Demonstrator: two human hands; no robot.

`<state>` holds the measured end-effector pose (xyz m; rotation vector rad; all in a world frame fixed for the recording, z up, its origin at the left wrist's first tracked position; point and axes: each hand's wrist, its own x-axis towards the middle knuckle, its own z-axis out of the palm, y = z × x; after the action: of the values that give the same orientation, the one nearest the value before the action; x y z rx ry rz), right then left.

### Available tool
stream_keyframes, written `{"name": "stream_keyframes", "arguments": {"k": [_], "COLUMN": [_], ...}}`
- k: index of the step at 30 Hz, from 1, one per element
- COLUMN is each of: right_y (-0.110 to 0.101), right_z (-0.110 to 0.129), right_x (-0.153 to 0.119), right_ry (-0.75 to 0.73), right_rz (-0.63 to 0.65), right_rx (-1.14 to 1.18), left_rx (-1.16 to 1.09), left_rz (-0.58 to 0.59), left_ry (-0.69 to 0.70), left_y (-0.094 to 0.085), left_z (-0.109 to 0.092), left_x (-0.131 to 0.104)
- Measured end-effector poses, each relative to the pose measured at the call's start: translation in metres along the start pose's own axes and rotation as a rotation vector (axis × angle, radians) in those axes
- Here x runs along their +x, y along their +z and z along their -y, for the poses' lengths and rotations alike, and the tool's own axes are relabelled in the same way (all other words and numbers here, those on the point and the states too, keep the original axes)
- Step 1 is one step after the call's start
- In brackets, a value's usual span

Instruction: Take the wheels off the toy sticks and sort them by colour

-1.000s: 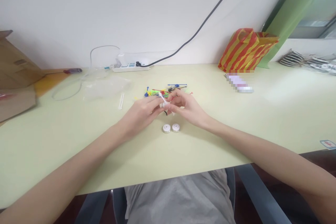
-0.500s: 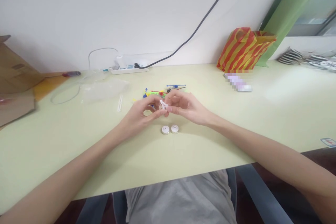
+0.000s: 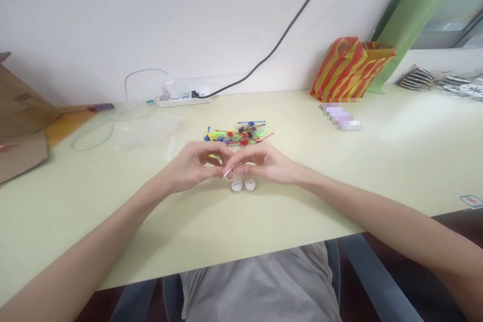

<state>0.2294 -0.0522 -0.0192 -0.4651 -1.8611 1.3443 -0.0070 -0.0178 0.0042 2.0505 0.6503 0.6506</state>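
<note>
My left hand (image 3: 199, 163) and my right hand (image 3: 264, 163) meet above the table's middle, fingertips touching. Both are closed on a small white piece (image 3: 231, 170), mostly hidden by the fingers; a thin pale edge of it sticks out between them. Just below my fingertips two round white discs (image 3: 237, 186) (image 3: 250, 184) lie side by side on the table. Behind my hands is a pile of small coloured plastic parts (image 3: 245, 133) with blue, red, yellow, green and black pointers. Two thin white sticks (image 3: 171, 149) lie left of the pile.
On the pale green table (image 3: 181, 241), a power strip (image 3: 184, 100) and clear plastic bags (image 3: 147, 128) lie at the back left. A cardboard box (image 3: 22, 105) stands far left. At the back right are a striped bag (image 3: 339, 70) and a blurred flat object (image 3: 341, 115).
Both hands have come slightly nearer to me and the discs. The white piece has turned and is now more covered by my fingers; more of the coloured pile shows.
</note>
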Motion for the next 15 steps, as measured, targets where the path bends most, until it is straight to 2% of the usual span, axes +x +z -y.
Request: {"name": "stream_keyframes", "arguments": {"k": [3, 6, 15], "right_y": [0.006, 0.010, 0.016], "right_z": [0.003, 0.003, 0.003], "right_x": [0.000, 0.000, 0.002], "right_ry": [-0.027, -0.030, 0.016], "right_rz": [0.031, 0.030, -0.026], "right_rx": [-0.054, -0.045, 0.113], "left_rx": [-0.068, -0.090, -0.121], "left_rz": [0.117, 0.179, 0.177], "left_ry": [-0.043, -0.054, -0.018], "left_y": [-0.008, -0.015, -0.019], "left_z": [-0.002, -0.005, -0.009], "left_x": [0.000, 0.000, 0.001]}}
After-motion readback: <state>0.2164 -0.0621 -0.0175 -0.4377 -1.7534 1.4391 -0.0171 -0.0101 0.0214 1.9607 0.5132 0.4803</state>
